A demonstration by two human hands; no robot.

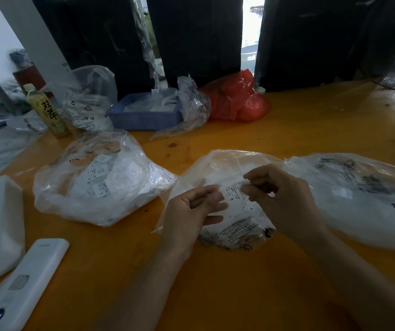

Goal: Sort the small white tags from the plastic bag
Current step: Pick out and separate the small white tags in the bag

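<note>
1. Head view: I see my left hand [192, 209] and right hand [280, 199] meeting over the middle plastic bag [225, 168] on the orange table [311, 120].
2. Both pinch a small white tag [233, 195] marked "S", fingers curled on its two ends, just above the bag.
3. A second bag of tags [96, 182] lies to the left, a third bag [363, 194] to the right.
4. Farther back stand a blue tray [143, 118], a red bag [237, 99] and a bottle [45, 111].
</note>
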